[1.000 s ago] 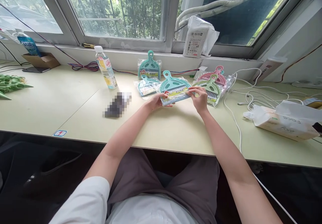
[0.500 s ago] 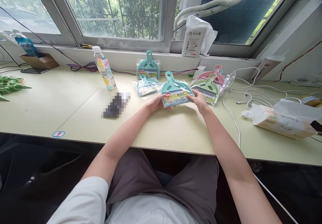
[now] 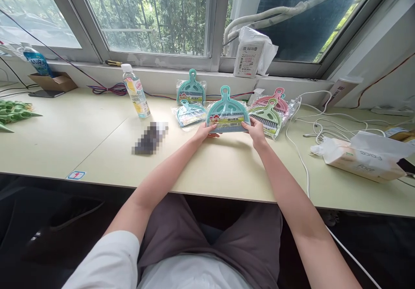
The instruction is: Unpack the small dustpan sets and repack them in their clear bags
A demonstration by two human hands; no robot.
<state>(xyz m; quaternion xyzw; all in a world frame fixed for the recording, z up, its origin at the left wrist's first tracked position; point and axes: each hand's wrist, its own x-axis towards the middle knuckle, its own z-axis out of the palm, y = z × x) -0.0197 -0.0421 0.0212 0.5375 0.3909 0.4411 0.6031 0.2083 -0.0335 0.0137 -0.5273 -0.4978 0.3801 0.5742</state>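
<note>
Between my hands I hold a teal dustpan and brush set (image 3: 228, 107) in clear wrap, its handle pointing up and its printed label facing me. My left hand (image 3: 207, 132) grips the lower left corner, thumb on the front and fingers behind. At the lower right corner my right hand (image 3: 255, 131) pinches the pack the same way. Behind and left of it, one wrapped teal set (image 3: 192, 88) leans upright and a light blue set (image 3: 191, 113) lies lower. To the right, a green set (image 3: 268, 115) overlaps a pink set (image 3: 277, 101).
A drink bottle (image 3: 136, 92) stands left of the packs, near a blurred dark object (image 3: 149, 138). White cables (image 3: 303, 159) run over the right side, beside a tissue pack (image 3: 363, 157). Another wrapped pack (image 3: 251, 55) sits on the sill. A cardboard box (image 3: 53, 81) is far left.
The held teal set has turned more upright and shifted slightly right, now facing me squarely. My right hand has moved from its label's upper edge to the lower right corner.
</note>
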